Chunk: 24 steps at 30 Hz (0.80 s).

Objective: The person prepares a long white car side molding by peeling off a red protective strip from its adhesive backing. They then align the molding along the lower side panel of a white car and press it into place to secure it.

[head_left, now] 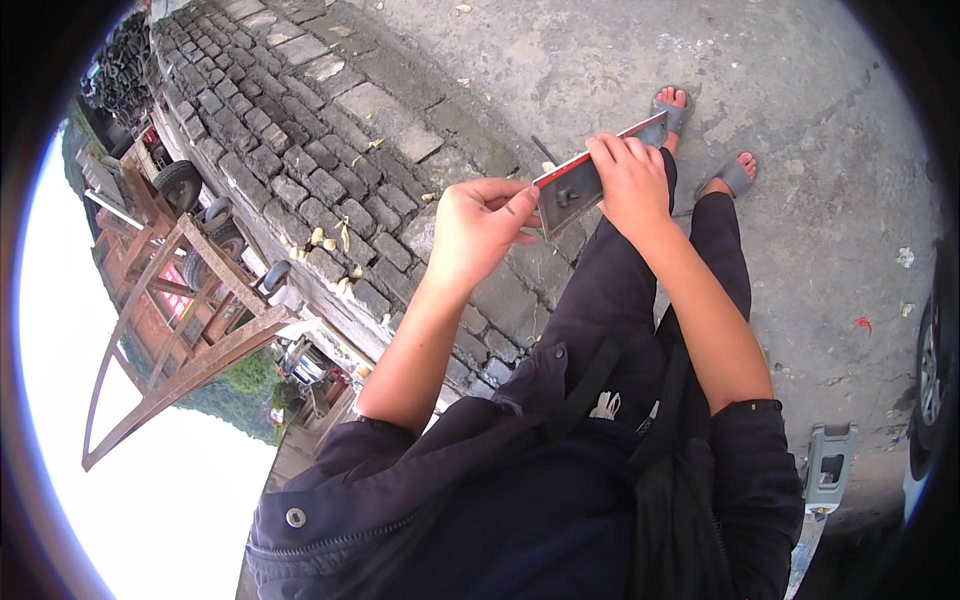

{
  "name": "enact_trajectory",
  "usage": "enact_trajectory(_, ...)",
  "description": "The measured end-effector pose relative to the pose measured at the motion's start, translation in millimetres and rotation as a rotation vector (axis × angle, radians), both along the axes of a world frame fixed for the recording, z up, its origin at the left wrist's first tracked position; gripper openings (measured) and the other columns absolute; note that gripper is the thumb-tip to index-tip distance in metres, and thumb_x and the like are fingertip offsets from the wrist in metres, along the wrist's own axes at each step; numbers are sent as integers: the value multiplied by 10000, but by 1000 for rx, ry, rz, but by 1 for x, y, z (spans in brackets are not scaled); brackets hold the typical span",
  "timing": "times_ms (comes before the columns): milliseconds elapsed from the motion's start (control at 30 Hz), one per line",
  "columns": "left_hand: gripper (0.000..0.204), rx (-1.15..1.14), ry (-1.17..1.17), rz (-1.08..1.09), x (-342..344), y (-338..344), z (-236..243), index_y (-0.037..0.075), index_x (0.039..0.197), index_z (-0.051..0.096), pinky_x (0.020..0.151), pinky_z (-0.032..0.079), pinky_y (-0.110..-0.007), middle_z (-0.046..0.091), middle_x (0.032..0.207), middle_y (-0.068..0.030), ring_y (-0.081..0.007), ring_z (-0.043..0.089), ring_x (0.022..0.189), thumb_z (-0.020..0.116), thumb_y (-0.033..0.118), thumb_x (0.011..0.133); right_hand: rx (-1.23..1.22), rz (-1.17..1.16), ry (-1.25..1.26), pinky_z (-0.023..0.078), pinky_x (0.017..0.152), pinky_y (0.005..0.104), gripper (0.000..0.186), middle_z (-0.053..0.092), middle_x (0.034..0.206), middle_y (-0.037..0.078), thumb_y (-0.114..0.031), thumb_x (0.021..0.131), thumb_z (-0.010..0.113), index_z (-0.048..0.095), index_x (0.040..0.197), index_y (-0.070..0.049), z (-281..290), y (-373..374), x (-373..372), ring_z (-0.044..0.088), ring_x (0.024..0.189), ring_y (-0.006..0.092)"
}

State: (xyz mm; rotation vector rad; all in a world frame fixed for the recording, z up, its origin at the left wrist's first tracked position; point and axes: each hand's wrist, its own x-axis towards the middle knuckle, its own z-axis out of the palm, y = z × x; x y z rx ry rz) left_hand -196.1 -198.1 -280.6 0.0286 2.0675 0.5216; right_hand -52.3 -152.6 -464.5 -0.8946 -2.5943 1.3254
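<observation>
A flat, narrow rectangular panel (572,196) is held up in front of me, tilted, with a dark face and a red and white strip along its upper edge. My right hand (632,188) wraps over its middle, fingers closed on the long edge. At the panel's near-left end, my left hand (476,232) has thumb and fingers pinched together against the corner. A small dark mark or sliver shows at those fingertips, too small to name. Dark fittings sit on the panel's face, and a short dark rod (543,152) shows just beyond the strip.
Uneven brick paving (290,150) lies to the left, beside grey concrete (810,200). A rusty metal frame (200,340) and old tires (178,185) stand farther left. On the right are a vehicle wheel (932,365) and a grey plastic piece (830,470). My sandalled feet (733,178) are beyond the panel.
</observation>
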Motion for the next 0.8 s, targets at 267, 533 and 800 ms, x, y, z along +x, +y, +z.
enact_trajectory(267, 219, -9, 31, -29, -2, 4, 1, -111, 982, 692, 570, 578, -253, 712, 806, -126, -145, 702, 705, 650, 92, 912, 23, -17, 8, 423, 892, 393, 488, 613, 1148, 0, -77, 713, 711, 589, 1181, -141, 0, 0, -3, 574, 1063, 214)
enact_trajectory(533, 209, -41, 43, -56, -5, 11, -1, -103, 934, 697, 566, 570, -251, 708, 756, -123, -134, 693, 668, 649, 94, 885, 25, -19, 3, 420, 888, 396, 440, 616, 1139, -2, -67, 737, 685, 596, 1162, -140, -1, 3, -4, 573, 1055, 210)
enact_trajectory(800, 162, -59, 144, -99, 0, 8, -9, -64, 850, 698, 554, 537, -248, 689, 676, -89, -106, 658, 600, 645, 88, 835, -36, 25, -18, 415, 941, 411, 555, 602, 1192, 32, -79, 702, 744, 578, 1229, -134, 4, 9, -2, 554, 1127, 226)
